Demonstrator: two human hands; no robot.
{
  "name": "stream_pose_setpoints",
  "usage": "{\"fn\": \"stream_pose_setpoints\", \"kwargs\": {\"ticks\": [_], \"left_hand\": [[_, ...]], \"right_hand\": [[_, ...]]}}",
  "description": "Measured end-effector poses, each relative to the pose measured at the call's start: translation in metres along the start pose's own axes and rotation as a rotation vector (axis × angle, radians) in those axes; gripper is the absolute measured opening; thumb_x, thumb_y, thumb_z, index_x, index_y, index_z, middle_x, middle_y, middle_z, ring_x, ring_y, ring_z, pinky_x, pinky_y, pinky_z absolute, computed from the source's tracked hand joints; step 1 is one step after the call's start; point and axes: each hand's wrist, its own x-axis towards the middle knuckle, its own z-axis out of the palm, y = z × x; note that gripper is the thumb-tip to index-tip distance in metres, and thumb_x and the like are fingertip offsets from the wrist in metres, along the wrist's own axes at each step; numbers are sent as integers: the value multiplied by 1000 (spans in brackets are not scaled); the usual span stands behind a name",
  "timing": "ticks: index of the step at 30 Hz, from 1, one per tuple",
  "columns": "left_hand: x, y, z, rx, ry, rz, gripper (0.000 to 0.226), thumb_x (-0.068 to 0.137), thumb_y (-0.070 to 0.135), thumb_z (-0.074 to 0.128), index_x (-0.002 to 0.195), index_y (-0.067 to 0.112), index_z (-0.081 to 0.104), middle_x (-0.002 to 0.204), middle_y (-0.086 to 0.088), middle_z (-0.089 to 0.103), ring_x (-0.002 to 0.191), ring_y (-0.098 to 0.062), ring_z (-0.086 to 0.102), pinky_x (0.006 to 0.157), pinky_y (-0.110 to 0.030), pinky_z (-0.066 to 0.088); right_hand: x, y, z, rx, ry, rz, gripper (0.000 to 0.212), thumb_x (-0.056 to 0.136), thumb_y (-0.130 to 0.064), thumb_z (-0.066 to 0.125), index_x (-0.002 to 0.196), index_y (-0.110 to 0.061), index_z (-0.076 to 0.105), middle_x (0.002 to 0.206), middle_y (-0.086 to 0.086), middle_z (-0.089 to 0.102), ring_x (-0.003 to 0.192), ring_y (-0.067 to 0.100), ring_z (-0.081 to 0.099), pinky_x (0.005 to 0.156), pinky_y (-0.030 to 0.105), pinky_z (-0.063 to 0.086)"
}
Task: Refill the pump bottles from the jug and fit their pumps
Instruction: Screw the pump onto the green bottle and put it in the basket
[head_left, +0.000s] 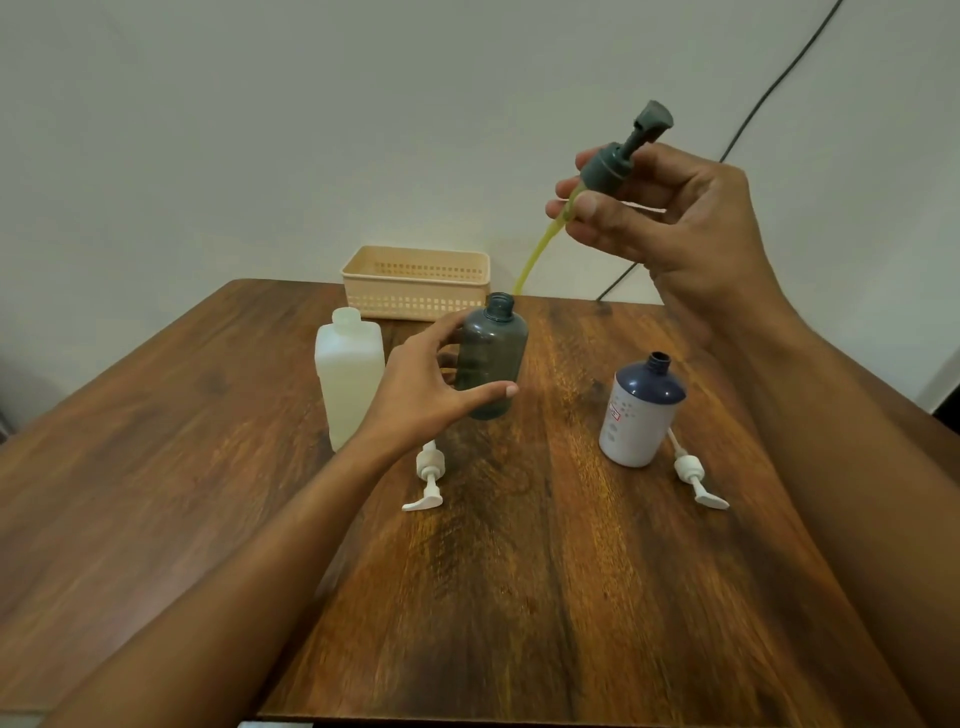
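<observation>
Right hand (670, 218), raised above the desk, pinches the collar of a grey pump (621, 156) between thumb and fingertips; the pump's yellowish dip tube (540, 249) slants down, and its lower end sits at the open neck of the grey bottle (491, 358). Left hand (431, 389) is partly curled around that translucent grey bottle, fingers behind it and thumb across the front near its base; the bottle stands on the desk (519, 597).

Just beside the left hand, a cloudy white jug (348, 374) stands uncapped. A white pump (428, 478) lies on the desk in front of the grey bottle. To the right, well apart, stands a white bottle with a navy shoulder (641, 410), neck open; its label carries small print and a red-edged mark, too small to read. A second white pump (696, 478) lies just beside this bottle's base. No brand name is legible on any item.

A beige slotted basket (415, 283) sits at the far desk edge against the wall. A dark cable (769, 93) runs down the wall.
</observation>
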Motion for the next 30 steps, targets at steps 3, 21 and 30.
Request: {"fn": "stream_pose_setpoints", "kwargs": {"ticks": [3,21,30], "left_hand": [[0,0,0,3,-1,3,92,73,46,88,153,25,47,145,3,61,126,-19,64,98,-32,58],[0,1,3,23,-2,69,89,73,49,88,150,27,50,141,6,64,120,-12,64,95,-29,59],[1,3,4,23,8,81,90,72,50,88,150,26,50,141,6,64,123,-14,63,100,-31,56]], "right_hand": [[3,3,2,14,-9,16,43,96,-14,83,134,-1,69,121,11,82,113,31,80,98,41,64],[0,40,20,-225,-236,269,49,90,-24,88,135,-11,73,128,0,79,121,12,74,110,42,58],[2,52,20,-229,-297,308,44,88,-23,88,129,-14,77,124,-3,80,117,8,75,103,28,59]]}}
